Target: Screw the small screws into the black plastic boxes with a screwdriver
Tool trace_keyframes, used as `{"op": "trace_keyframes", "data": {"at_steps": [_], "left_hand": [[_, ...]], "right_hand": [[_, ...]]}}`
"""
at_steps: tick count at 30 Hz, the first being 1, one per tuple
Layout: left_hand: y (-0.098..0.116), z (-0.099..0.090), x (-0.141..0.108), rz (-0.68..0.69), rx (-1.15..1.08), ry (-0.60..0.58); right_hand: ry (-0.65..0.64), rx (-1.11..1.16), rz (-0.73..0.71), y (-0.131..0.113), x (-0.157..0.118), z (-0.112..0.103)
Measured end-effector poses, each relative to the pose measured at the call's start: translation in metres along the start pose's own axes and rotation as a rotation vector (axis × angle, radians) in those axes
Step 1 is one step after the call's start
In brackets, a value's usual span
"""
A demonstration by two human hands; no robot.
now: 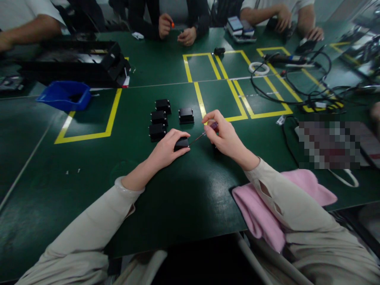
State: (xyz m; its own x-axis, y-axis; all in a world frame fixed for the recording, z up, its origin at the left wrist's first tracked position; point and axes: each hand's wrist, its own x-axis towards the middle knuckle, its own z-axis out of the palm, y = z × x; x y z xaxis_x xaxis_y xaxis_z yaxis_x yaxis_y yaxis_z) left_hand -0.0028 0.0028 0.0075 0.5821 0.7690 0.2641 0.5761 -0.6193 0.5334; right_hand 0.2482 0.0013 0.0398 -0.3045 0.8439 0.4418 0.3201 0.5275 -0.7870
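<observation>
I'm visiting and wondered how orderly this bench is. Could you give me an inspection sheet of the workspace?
Surface: dark-green tabletop with yellow tape outlines.
Job's things: black rectangular block, held; four similar black blocks nearby; purple-handled metal screwdriver aimed at the held block's end.
Clutter: blue plastic scoop-shaped bin, left; pink cloth hanging over the near edge; two tiny pale bits.
Fingers: left fingers hold the block; right fingers hold the screwdriver.
Cables: tangled black cables, right.
Surroundings: at least three other people opposite; black rectangular trays, far left.
</observation>
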Motion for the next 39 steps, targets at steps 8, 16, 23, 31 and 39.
{"op": "trace_keyframes", "data": {"at_steps": [8,16,23,31,39], "left_hand": [[-0.0001,0.0001,-0.0004,-0.011,0.002,-0.004],[0.001,-0.0014,-0.0005,-0.027,0.007,-0.017],[-0.0006,-0.0001,-0.0005,-0.01,0.001,0.0],[0.002,-0.0017,-0.0003,-0.033,0.002,-0.02],[0.0021,-0.0017,-0.0001,-0.033,-0.004,-0.018]], "right_hand": [[-0.012,0.002,0.01,0.0003,0.0011,-0.0002],[-0.005,0.012,0.005,-0.0007,0.0009,-0.001],[0.011,0.027,0.018,0.0001,0.0013,0.0002],[-0.014,0.027,0.037,-0.0004,0.0011,0.0002],[-0.008,0.018,0.022,-0.0005,0.0007,-0.0003]]}}
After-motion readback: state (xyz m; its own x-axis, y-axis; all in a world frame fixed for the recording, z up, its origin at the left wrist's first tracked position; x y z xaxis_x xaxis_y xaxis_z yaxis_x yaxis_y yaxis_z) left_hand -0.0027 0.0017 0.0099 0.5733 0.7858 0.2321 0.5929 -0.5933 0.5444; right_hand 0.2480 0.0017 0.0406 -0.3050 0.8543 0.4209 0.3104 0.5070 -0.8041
